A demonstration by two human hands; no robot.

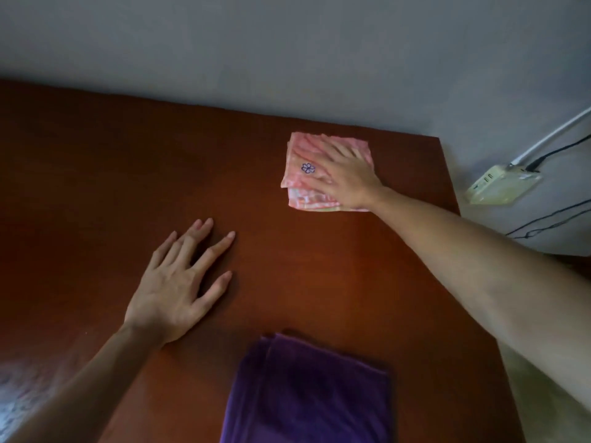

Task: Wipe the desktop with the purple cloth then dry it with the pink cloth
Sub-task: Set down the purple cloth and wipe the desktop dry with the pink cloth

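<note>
The folded pink cloth (pixel 303 161), with a small purple flower mark, lies near the far right corner of the brown desktop (pixel 112 161). My right hand (pixel 347 175) presses flat on top of it, fingers spread. My left hand (pixel 179 282) rests flat on the bare desktop, fingers apart, holding nothing. The folded purple cloth (pixel 307 391) lies at the near edge of the desktop, untouched, between my two arms.
A grey wall runs behind the desk. Beyond the desk's right edge a pale power strip (pixel 502 187) with a white cable and black wires sits against the wall. A light glare patch marks the desk's near left.
</note>
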